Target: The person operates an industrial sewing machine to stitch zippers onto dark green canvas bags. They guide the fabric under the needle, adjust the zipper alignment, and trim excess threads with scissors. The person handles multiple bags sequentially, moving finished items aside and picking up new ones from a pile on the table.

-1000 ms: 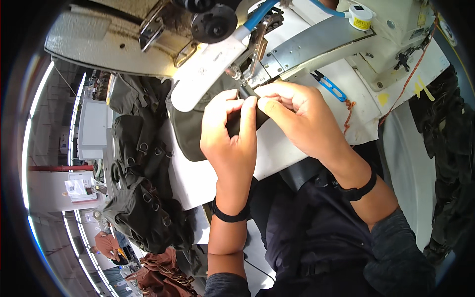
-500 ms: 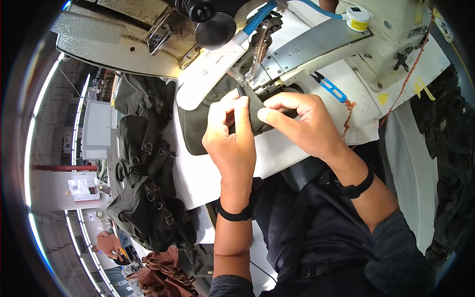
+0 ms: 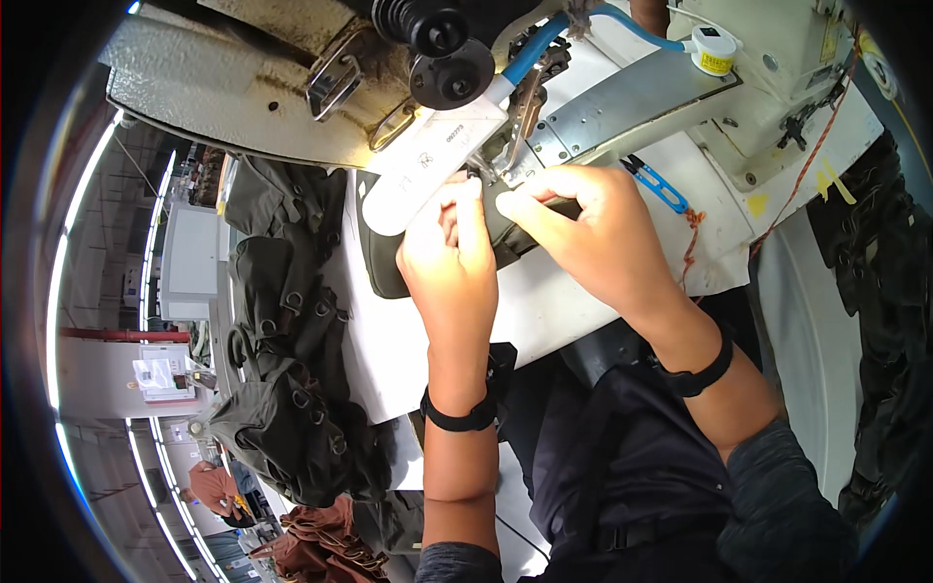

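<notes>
The left hand (image 3: 452,262) and the right hand (image 3: 583,228) both pinch the dark fabric piece (image 3: 384,267) with closed fingers, just below the needle area of the sewing machine (image 3: 622,107). The blue snips (image 3: 656,185) lie just beside the right fingers.

Matt dark cloth piece (image 3: 384,262); brushed-metal plate (image 3: 622,107).

Both hands (image 3: 525,233) on dark fabric (image 3: 384,262)

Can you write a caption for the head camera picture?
Two bare hands, left hand and right hand, pinch dark grey fabric under an industrial sewing machine's needle.
</notes>
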